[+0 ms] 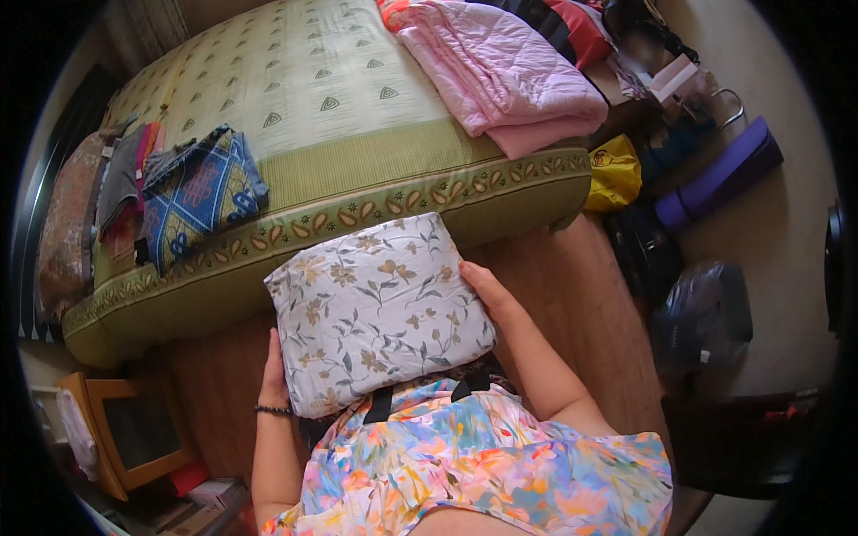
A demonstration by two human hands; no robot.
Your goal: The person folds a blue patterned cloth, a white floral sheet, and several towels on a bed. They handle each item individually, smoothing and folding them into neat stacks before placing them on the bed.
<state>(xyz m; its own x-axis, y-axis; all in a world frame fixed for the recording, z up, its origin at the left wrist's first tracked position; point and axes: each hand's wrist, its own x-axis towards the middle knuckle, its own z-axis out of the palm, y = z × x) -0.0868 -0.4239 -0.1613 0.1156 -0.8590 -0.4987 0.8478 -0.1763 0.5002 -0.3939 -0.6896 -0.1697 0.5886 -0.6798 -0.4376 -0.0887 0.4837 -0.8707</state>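
Note:
A folded white sheet point(380, 313) with a brown and grey flower print is held in front of my body, just short of the bed's near edge. My left hand point(274, 371), with a dark bead bracelet at the wrist, presses along its left side. On the opposite side my right hand point(481, 284) grips the edge, its thumb lying near the top right part. Most of the fingers of both hands are hidden behind or under the cloth. The sheet looks like a thick, neat rectangular bundle.
Ahead stands a bed point(313, 147) with a green patterned cover. On it lie a folded pink quilt point(505, 76), folded blue cloth point(201, 192) and a brown pillow point(76, 223). A rolled purple mat point(719, 174), yellow bag point(615, 172) and wooden cabinet point(134, 429) flank the floor.

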